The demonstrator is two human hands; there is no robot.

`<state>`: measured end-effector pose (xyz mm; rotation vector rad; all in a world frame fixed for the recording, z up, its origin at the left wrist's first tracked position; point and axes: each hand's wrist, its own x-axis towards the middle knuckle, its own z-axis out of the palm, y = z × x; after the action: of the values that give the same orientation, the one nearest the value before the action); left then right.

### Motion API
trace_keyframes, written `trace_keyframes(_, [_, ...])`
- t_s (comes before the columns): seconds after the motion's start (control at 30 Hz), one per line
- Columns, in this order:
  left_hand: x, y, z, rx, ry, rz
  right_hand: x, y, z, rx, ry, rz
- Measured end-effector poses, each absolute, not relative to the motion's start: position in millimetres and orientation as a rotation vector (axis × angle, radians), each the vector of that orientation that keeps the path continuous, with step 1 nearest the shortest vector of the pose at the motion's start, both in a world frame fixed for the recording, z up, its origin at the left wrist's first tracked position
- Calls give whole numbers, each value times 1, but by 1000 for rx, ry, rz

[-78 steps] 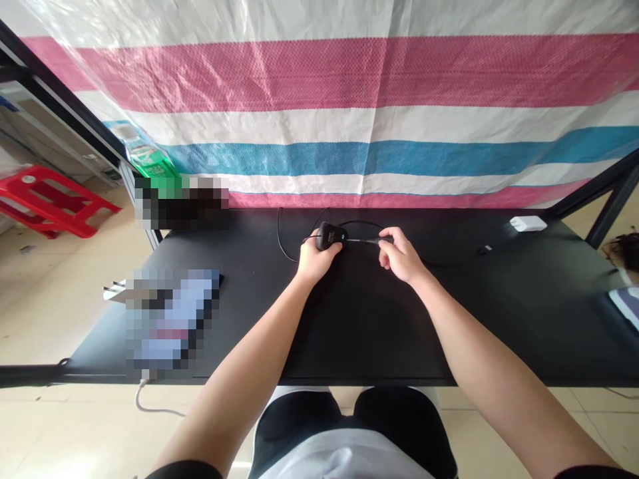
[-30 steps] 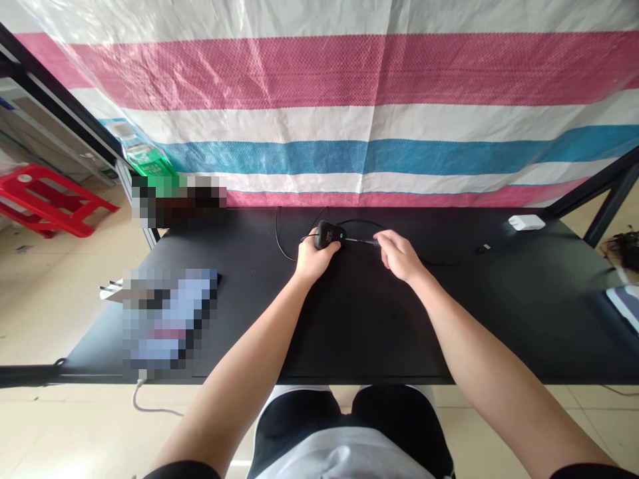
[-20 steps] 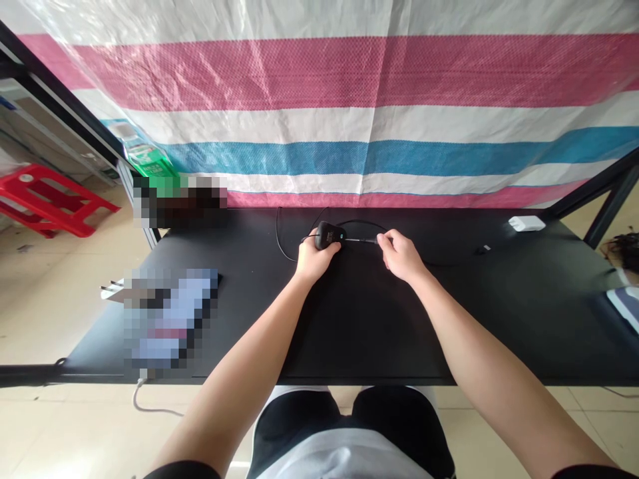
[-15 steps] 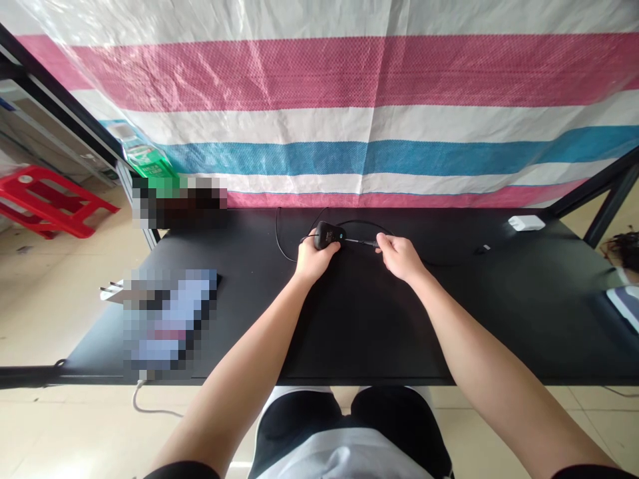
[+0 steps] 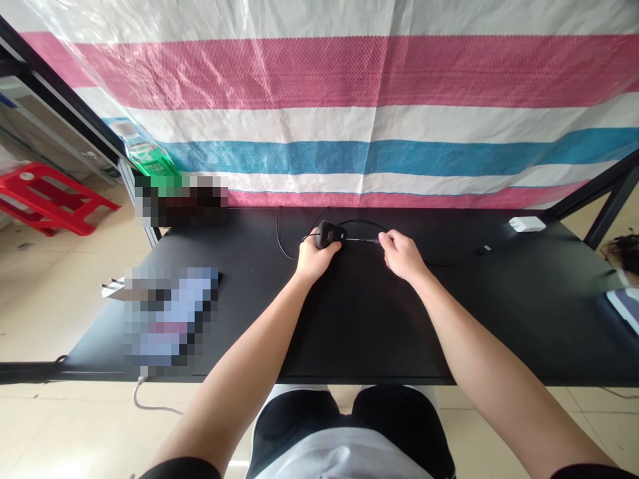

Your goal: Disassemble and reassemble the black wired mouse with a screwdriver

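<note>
My left hand point(image 5: 314, 260) is closed around a black computer mouse point(image 5: 329, 234), holding its underside, with a small label and a bluish-green spot, toward me. In my right hand point(image 5: 401, 254) is a screwdriver point(image 5: 368, 240), its handle hidden by my fingers. The screwdriver's thin metal shaft runs left to the front end of the mouse, its tip at or close against it; I cannot tell exactly. A thin black cable point(image 5: 285, 250) loops over the table around the mouse and behind both hands.
The black table point(image 5: 369, 332) carries a white charger point(image 5: 527, 224) at back right and a small plug end point(image 5: 483, 250). A blurred-out phone-like thing point(image 5: 180, 316) lies at left near a pronged plug point(image 5: 112, 287). A green-labelled bottle point(image 5: 152, 156) stands back left, before a striped sheet point(image 5: 349, 159).
My right hand has shifted very slightly to the right with the screwdriver. The left hand and mouse stay nearly in place; the view has moved a little.
</note>
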<state>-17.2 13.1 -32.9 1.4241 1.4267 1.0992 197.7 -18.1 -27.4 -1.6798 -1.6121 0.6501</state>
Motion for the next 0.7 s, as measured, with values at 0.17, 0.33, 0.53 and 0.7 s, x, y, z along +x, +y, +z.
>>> trace_keyframes(0.17, [-17, 13, -33, 1415, 1419, 1114, 196, -19, -27, -1645, -1625, 703])
trace_keyframes(0.33, [-17, 13, -33, 1418, 1428, 1099, 196, -21, -29, -1561, -1555, 882])
trace_keyframes(0.53, [-16, 11, -31, 1420, 1442, 1097, 196, -19, -28, -1668, -1603, 750])
trace_keyframes(0.7, [-16, 11, -30, 1409, 1430, 1095, 196, -19, -27, -1698, -1607, 677])
